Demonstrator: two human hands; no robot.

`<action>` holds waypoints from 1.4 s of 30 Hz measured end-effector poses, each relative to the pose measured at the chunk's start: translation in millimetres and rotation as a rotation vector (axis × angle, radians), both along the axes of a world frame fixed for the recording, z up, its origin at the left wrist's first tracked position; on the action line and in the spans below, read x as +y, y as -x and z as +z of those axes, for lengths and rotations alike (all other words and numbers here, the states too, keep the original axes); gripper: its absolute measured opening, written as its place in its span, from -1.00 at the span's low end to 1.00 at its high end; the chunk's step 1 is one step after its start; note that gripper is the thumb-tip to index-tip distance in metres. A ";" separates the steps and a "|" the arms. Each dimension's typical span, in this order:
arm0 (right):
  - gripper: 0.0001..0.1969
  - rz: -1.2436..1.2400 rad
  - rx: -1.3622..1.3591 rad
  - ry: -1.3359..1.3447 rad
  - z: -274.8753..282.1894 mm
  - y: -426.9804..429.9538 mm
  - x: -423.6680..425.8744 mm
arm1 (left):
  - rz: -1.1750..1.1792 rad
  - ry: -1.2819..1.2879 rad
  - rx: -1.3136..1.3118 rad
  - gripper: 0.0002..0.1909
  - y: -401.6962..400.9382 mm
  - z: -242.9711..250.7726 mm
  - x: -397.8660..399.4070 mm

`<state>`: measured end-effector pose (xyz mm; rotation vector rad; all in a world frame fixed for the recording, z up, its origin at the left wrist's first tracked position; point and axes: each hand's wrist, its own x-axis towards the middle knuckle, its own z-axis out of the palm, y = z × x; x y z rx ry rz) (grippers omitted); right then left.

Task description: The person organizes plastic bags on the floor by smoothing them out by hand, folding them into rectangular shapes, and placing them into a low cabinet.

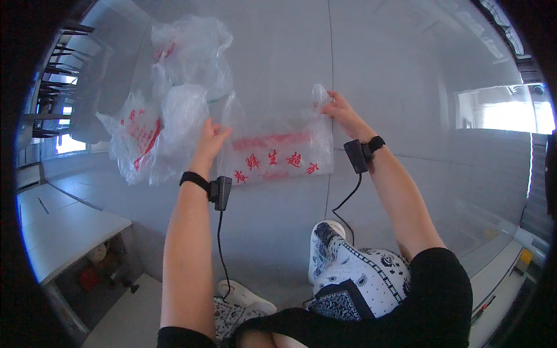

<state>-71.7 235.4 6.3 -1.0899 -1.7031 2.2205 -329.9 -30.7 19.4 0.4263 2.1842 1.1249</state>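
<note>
A clear plastic carrier bag (276,148) with red writing lies spread flat on the tiled floor before me. My right hand (343,112) pinches the handle at its upper right corner between thumb and fingers. Over the upper left side of that bag is my left hand (212,137), fingers bent, beside its other handle; whether it touches the plastic I cannot tell. Crumpled clear bags lie to the left: one with red print (141,137), a whitish bunched one (185,119) next to my left hand, and another (193,48) farther away.
A low white table or shelf (74,235) with items beneath stands at the left. My shoes (248,298) are on the floor close below the bags. Black cables hang from devices strapped to both wrists. Dark stool or chair legs show at the far left, a bright window at the right.
</note>
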 end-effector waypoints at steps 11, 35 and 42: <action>-0.42 -0.327 0.356 0.159 47.2 -8.2 -61.4 | -0.135 -0.235 -0.405 -0.71 14.3 23.2 -15.9; -0.83 0.217 -0.046 -0.035 20.1 -17.4 -56.1 | -0.949 0.488 0.187 -0.11 -18.8 99.7 -36.5; -0.69 0.128 -0.248 -0.725 -23.1 14.8 -49.6 | -1.035 0.060 0.385 -0.35 1.6 34.3 -29.8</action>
